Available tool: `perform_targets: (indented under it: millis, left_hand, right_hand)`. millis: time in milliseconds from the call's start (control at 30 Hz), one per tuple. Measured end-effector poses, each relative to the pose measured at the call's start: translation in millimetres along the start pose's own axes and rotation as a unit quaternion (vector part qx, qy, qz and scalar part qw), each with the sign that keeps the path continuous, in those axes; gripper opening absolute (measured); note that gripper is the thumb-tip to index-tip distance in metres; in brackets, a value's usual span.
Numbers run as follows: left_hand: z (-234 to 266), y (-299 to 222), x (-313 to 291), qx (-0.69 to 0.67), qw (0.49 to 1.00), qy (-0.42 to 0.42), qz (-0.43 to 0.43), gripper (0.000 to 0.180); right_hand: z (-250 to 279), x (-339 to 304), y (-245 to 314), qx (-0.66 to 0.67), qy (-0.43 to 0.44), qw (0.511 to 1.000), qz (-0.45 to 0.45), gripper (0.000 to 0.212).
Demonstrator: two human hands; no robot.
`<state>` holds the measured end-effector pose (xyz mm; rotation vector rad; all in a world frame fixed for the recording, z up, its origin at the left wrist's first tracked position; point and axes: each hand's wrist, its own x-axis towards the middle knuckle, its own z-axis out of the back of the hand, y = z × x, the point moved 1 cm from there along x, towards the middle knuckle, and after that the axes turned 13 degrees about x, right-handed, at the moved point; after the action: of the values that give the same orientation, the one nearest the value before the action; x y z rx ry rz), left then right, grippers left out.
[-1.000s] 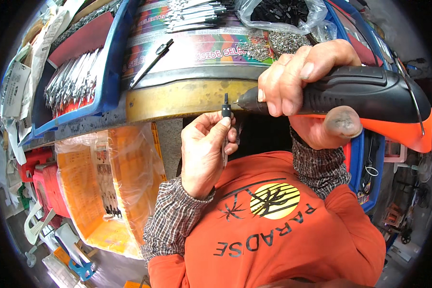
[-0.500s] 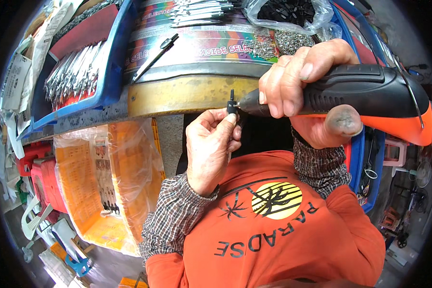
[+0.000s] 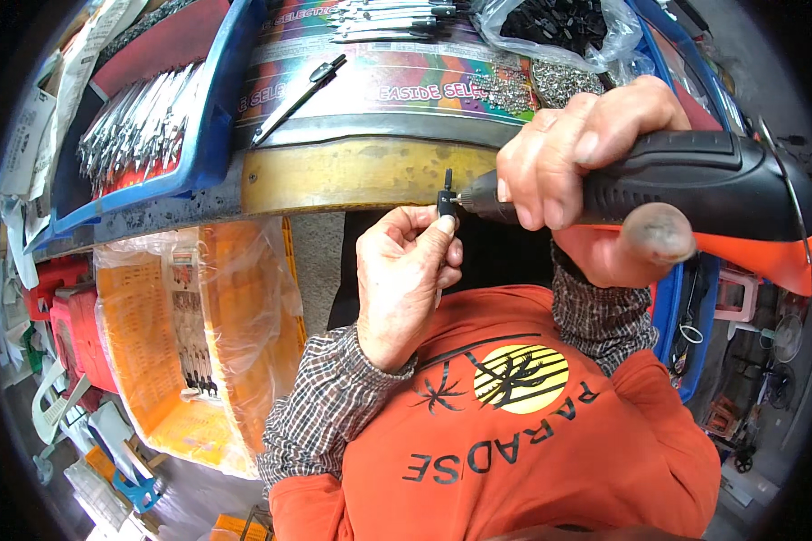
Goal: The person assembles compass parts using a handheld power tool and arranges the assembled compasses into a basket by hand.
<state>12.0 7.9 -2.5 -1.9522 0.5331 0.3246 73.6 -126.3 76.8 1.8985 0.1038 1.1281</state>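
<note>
Pinched between the thumb and fingertips of the left hand point(image 3: 404, 287), a small black clip-shaped part point(image 3: 446, 200) stands upright just below the brass-coloured table edge point(image 3: 352, 173). Its lower end is hidden by the fingers. Wrapped tight in the right hand point(image 3: 579, 162), a black-and-orange handheld rotary tool point(image 3: 695, 185) meets the part with its tip (bit too small to make out). Beyond — a colourful printed sheet point(image 3: 379, 72), a blue tray point(image 3: 144, 135) of metal pieces, and an orange crate point(image 3: 189, 352) under clear plastic.

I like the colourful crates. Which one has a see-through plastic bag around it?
The orange crate at the lower left, below the workbench edge. Clear plastic wraps over it, while the blue crate up on the bench, full of metal pieces, has no bag.
</note>
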Motion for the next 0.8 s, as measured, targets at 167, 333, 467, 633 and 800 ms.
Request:
perform_targets:
  millis: [167, 333, 467, 633, 800]
  left_hand:
    - [-4.8, -3.2, -3.4, -0.019, 1.0, 0.004, -0.009, 0.01]
    - [-5.9, -2.4, -3.4, -0.034, 0.999, -0.004, -0.002, 0.01]
    - [-4.7, -2.3, -3.6, -0.027, 1.0, 0.0, 0.007, 0.01]
    - [-4.5, -2.2, -3.7, -0.033, 0.999, 0.008, 0.008, 0.01]
    - [-5.1, -0.1, -3.4, -0.03, 1.0, 0.008, 0.0, 0.01]
  right_hand:
    - [-4.8, 2.3, -3.7, 0.028, -0.021, 0.999, 0.005, 0.055]
    - [-7.6, 7.8, -3.0, 0.0, -0.034, 0.999, 0.009, 0.059]
    - [-8.3, 8.7, -0.4, -0.008, -0.027, 1.0, -0.003, 0.059]
    - [-7.8, 9.8, -0.1, -0.006, -0.02, 1.0, -0.007, 0.059]
    - [-8.7, 8.1, 0.0, -0.006, -0.017, 1.0, -0.001, 0.059]
